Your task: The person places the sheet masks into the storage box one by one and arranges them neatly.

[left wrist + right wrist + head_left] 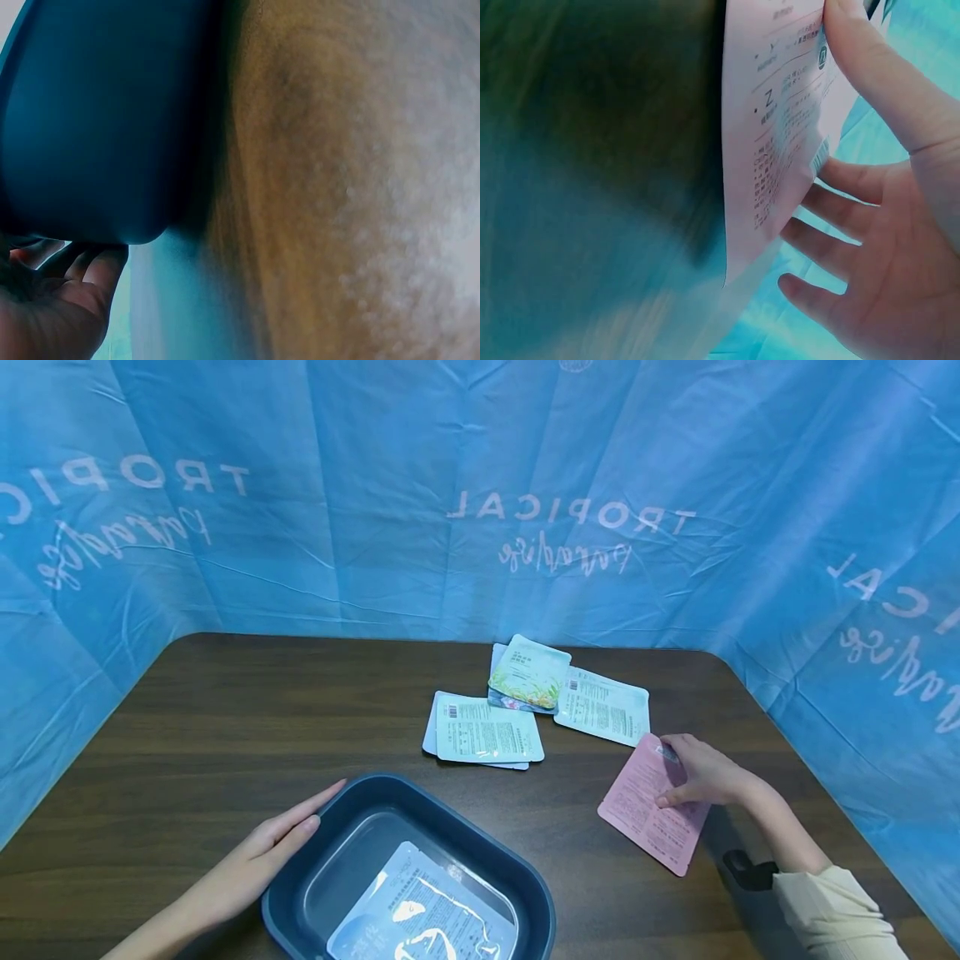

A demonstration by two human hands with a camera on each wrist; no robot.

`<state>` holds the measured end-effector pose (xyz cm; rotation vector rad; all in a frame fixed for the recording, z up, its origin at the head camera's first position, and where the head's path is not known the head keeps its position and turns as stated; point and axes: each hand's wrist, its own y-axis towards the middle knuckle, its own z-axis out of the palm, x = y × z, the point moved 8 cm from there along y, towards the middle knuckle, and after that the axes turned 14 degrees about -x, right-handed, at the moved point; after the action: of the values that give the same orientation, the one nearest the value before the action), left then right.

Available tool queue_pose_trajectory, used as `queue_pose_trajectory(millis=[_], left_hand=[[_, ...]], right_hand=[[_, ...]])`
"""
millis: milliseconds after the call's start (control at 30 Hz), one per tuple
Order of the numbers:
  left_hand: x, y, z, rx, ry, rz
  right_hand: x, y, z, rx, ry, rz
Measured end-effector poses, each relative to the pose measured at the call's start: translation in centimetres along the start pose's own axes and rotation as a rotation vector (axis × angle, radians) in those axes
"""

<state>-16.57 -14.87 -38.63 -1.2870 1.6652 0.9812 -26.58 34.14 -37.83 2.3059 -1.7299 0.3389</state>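
In the head view my right hand (701, 772) pinches a pink sheet mask packet (652, 814) at its right side. The right wrist view shows the thumb on the printed face of this packet (780, 127) and the other fingers behind it. My left hand (277, 843) rests with extended fingers against the left rim of a dark blue plastic basin (480, 835). From the left wrist, its fingers (101, 270) touch the outside of the basin (97, 120). A light blue mask packet (427, 910) lies inside the basin.
Several pale green and blue mask packets lie farther back: one overlapping pair (487, 731), another pair (528, 672) and a single one (603, 706). The brown wooden table (300, 702) is bounded by a blue printed curtain (390, 527) at the back and sides.
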Motion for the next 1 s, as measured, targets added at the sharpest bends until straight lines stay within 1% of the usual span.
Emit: queue_pose_trajectory(millis=[100, 200, 400, 533, 733, 800, 867, 933, 1000], left_hand=[[0.0, -0.1, -0.1, -0.007, 0.005, 0.000], [0.0, -0.1, -0.2, -0.013, 0.003, 0.001], [0.0, -0.2, -0.1, -0.004, -0.018, -0.005], [0.1, -0.3, -0.1, 0.001, -0.027, -0.008], [0.1, -0.3, 0.0, -0.006, -0.029, -0.001], [0.0, -0.3, 0.0, -0.008, -0.027, 0.003], [-0.1, -0.3, 0.1, -0.007, -0.027, 0.006], [-0.2, -0.3, 0.1, -0.008, -0.026, 0.009], [-0.3, -0.3, 0.0, -0.009, -0.027, 0.012]], right_hand=[[0.1, 0.1, -0.2, -0.034, -0.061, -0.012], [0.2, 0.3, -0.4, -0.055, -0.078, -0.016], [0.0, 0.6, -0.6, -0.091, -0.015, -0.015], [-0.1, 0.8, -0.8, -0.138, 0.022, -0.021], [-0.5, 1.0, -1.3, -0.218, -0.002, -0.006], [-0.4, 0.9, -1.8, -0.229, -0.011, -0.017], [0.0, 0.7, -2.6, -0.240, -0.023, -0.048], [0.7, 0.5, -3.6, -0.255, -0.043, -0.084], [1.6, 0.2, -4.8, -0.287, -0.062, -0.130]])
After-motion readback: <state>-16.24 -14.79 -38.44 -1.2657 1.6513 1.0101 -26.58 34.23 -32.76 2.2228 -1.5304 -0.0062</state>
